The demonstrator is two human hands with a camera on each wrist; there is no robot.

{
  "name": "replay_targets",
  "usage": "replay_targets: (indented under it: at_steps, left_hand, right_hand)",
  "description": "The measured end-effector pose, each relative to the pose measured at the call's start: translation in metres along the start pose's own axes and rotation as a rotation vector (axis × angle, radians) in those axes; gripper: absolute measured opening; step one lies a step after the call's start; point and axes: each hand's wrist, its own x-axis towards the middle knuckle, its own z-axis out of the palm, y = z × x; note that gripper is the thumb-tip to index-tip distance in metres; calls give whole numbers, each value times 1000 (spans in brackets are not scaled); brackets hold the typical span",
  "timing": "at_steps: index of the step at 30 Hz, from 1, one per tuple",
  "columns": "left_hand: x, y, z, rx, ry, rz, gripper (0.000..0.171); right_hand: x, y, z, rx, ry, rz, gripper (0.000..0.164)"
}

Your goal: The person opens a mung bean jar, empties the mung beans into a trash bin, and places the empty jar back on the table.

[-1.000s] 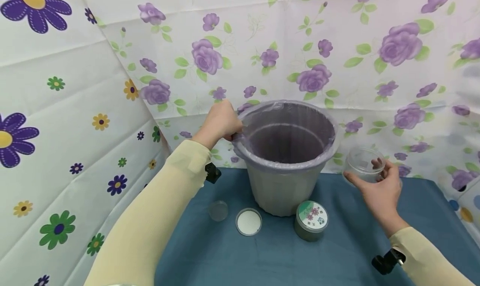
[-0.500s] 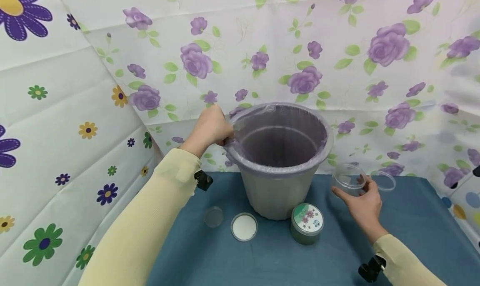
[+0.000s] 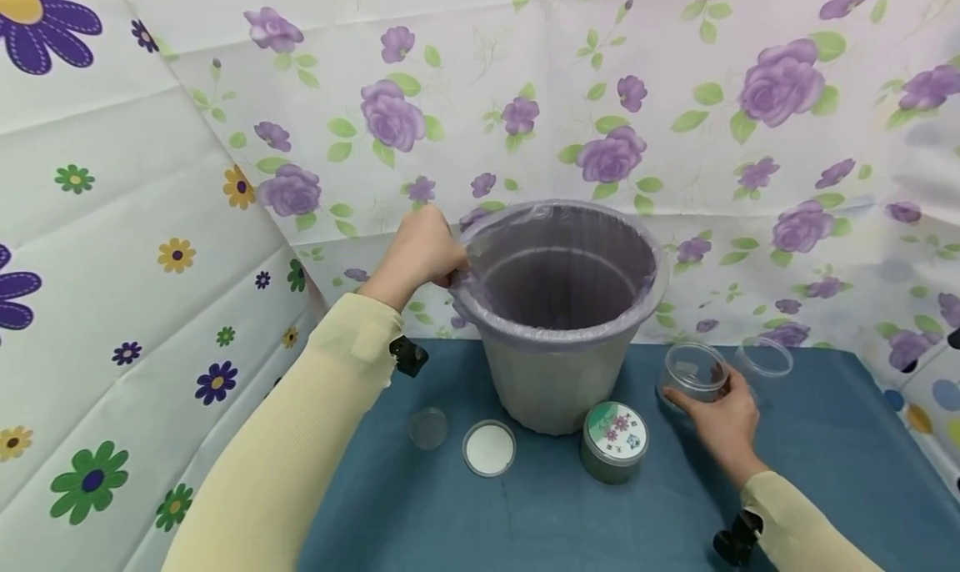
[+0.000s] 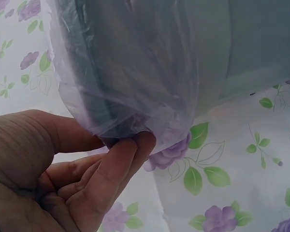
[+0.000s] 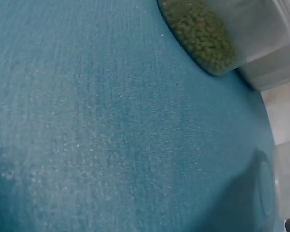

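My left hand (image 3: 423,255) grips the rim of a grey bucket (image 3: 562,380) lined with a thin plastic bag (image 3: 487,263). In the left wrist view, thumb and fingers pinch the bag-covered edge (image 4: 121,121). On the right of the table, my right hand (image 3: 723,422) holds a clear round plastic jar (image 3: 686,388), uncapped, with thumb on one side and fingers round the other. Only the jar's side (image 5: 287,179) and bits of dark fingertips show at the edge of the right wrist view. Just behind this hand lies a clear ring-shaped lid (image 3: 767,358).
A lidded jar (image 3: 611,451) with a printed green-and-white top stands before the bucket; greenish-brown pellets (image 5: 203,38) show through its side. Left of it lie a white-centred round lid (image 3: 489,449) and a clear disc (image 3: 427,429). Floral cloth (image 3: 525,97) hangs behind the blue table (image 3: 570,530).
My right hand has lowered the clear jar toward the table and moved slightly left; the clear lid now shows behind it. My left hand keeps its grip on the bucket rim.
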Motion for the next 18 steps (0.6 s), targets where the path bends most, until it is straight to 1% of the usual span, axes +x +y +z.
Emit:
replay_targets:
  at_steps: [6,11,14,18]
  left_hand:
    - [-1,-4,2,-43,2,4,27]
    - [-3,-8,3,-87,-1,10,27]
    - [-4,-10,2,-115,3,13,29]
    - [-5,-12,2,-161,10,-5,31]
  right_hand:
    - [0,11,8,31,-14,10,100]
    - [-2,18,12,26,-10,13,100]
    - [-3,18,12,23,-22,22,101]
    - [-4,15,10,-2,-68,32,106]
